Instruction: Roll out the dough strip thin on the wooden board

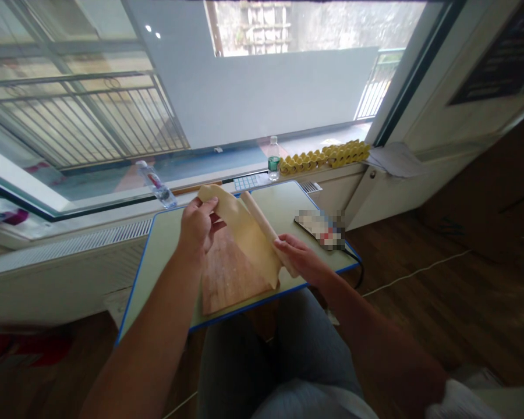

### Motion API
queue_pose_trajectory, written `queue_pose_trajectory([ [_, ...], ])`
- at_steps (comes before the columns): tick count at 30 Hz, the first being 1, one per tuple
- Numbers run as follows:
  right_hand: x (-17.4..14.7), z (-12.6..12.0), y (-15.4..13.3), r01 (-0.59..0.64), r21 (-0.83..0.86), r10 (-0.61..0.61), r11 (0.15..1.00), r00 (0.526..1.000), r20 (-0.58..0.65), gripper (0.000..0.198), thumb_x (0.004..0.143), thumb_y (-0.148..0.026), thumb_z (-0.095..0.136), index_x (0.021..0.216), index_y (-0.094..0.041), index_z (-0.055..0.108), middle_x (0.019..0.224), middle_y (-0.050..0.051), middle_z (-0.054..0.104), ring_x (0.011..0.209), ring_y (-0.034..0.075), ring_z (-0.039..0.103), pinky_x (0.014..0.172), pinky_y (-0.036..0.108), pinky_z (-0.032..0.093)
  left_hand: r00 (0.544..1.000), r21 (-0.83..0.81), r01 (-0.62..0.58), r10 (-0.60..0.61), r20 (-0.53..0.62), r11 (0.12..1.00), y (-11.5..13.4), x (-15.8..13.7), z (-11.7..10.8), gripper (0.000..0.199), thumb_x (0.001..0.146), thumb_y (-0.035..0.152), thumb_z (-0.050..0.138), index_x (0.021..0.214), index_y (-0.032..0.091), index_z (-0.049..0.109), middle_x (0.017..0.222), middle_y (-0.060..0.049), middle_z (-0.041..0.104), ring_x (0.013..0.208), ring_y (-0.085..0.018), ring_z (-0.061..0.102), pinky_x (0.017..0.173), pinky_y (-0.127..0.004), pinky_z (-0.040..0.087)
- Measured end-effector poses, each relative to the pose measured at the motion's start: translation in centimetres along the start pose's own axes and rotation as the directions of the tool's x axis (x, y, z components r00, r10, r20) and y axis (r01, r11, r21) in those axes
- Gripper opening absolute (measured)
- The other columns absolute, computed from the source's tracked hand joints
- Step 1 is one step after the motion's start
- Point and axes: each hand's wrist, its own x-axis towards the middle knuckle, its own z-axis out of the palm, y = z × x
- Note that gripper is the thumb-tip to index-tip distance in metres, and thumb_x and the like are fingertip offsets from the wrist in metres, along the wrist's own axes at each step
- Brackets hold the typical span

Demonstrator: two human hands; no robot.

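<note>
A thin, pale yellow sheet of dough [244,228] hangs raised over a wooden board [233,279] on the small table. My left hand [199,222] pinches the sheet's far left edge, thumb on top. To the right, a light wooden rolling pin [259,215] lies slanted along the dough's right side. My right hand [294,251] grips the pin near its lower end, its fingers wrapped around it. The dough's lower corner droops near the board's right edge; whether its right edge wraps the pin I cannot tell.
On the pale, blue-edged table [166,233] a pixelated phone-like object [318,228] with a black cable lies at right. A clear bottle [157,186] leans at the far left. Another bottle [273,158] and yellow egg trays [325,158] stand on the windowsill.
</note>
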Motion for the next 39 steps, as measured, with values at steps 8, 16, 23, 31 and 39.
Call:
queue_pose_trajectory([
  [8, 2.9, -6.6, -2.6, -0.061, -0.502, 0.024, 0.863, 0.997, -0.08, 0.04, 0.082, -0.06, 0.081, 0.087, -0.021, 0.074, 0.076, 0.001, 0.068, 0.067, 0.016, 0.057, 0.055, 0.025, 0.042, 0.967, 0.166, 0.219, -0.192, -0.165, 0.961, -5.3, -4.9, -4.3, 0.03, 0.072, 0.025, 0.078, 0.096, 0.019, 0.061, 0.079, 0.002, 0.071, 0.061, -0.015, 0.071, 0.057, -0.029, 0.062],
  [16, 8.4, -5.7, -3.7, 0.024, -0.875, -0.01, 0.483, 1.0, 0.022, 0.021, 0.083, -0.04, 0.084, 0.076, -0.022, 0.075, 0.063, 0.0, 0.068, 0.055, 0.015, 0.055, 0.053, 0.027, 0.035, 0.988, 0.587, 0.102, -0.014, -0.152, 0.803, -7.6, -7.7, -8.4, 0.033, 0.069, 0.038, 0.078, 0.096, 0.022, 0.066, 0.078, -0.003, 0.076, 0.066, -0.02, 0.072, 0.06, -0.029, 0.055],
  [23, 8.2, -3.9, -3.6, 0.031, -0.971, -0.02, 0.239, 0.999, 0.027, 0.027, 0.09, -0.037, 0.079, 0.112, -0.021, 0.08, 0.104, 0.009, 0.081, 0.083, 0.023, 0.07, 0.065, 0.028, 0.042, 0.991, 0.724, -0.016, 0.106, -0.079, 0.69, -8.8, -8.9, -10.9, 0.035, 0.077, 0.049, 0.072, 0.101, 0.024, 0.071, 0.083, -0.004, 0.079, 0.082, -0.024, 0.076, 0.077, -0.033, 0.055],
  [31, 7.3, -3.5, -5.1, 0.021, -0.99, 0.07, 0.143, 0.997, 0.032, 0.031, 0.093, -0.037, 0.078, 0.119, -0.02, 0.077, 0.114, 0.01, 0.081, 0.092, 0.021, 0.072, 0.066, 0.024, 0.041, 0.986, 0.76, -0.041, 0.151, -0.075, 0.649, -10.1, -7.7, -12.8, 0.041, 0.081, 0.052, 0.067, 0.107, 0.022, 0.074, 0.088, -0.005, 0.078, 0.081, -0.022, 0.073, 0.075, -0.032, 0.056],
  [39, 5.4, -4.0, -5.8, -0.021, -0.991, 0.061, 0.129, 0.998, -0.013, 0.03, 0.096, -0.033, 0.073, 0.122, -0.02, 0.076, 0.109, 0.009, 0.079, 0.09, 0.02, 0.07, 0.065, 0.025, 0.04, 0.983, 0.814, -0.063, 0.175, -0.047, 0.577, -9.7, -7.1, -11.4, 0.04, 0.084, 0.049, 0.061, 0.108, 0.022, 0.077, 0.094, -0.007, 0.079, 0.083, -0.023, 0.07, 0.081, -0.036, 0.054],
])
